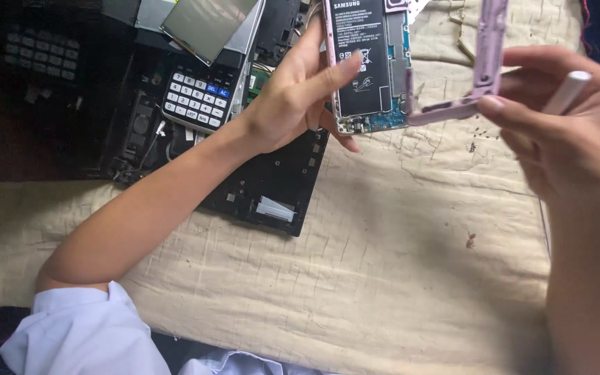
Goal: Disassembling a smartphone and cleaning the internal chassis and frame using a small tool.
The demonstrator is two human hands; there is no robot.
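Phone point(366, 62), back off, battery showing, held up over the cloth point(383, 264), left hand point(293, 97) clamped on it. Right hand point(564, 132) pinches pink frame point(484, 62) just beside phone. Calculator point(199, 94) left of phone.

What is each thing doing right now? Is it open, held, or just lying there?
Opened phone: back off, black battery and circuit board showing, held up by the left hand.
Pink phone frame: separated from the phone, pinched by the right hand.
White pen-like tool: tucked in the right hand.
Calculator: lying face up.
Black panel: lying flat on the cloth.
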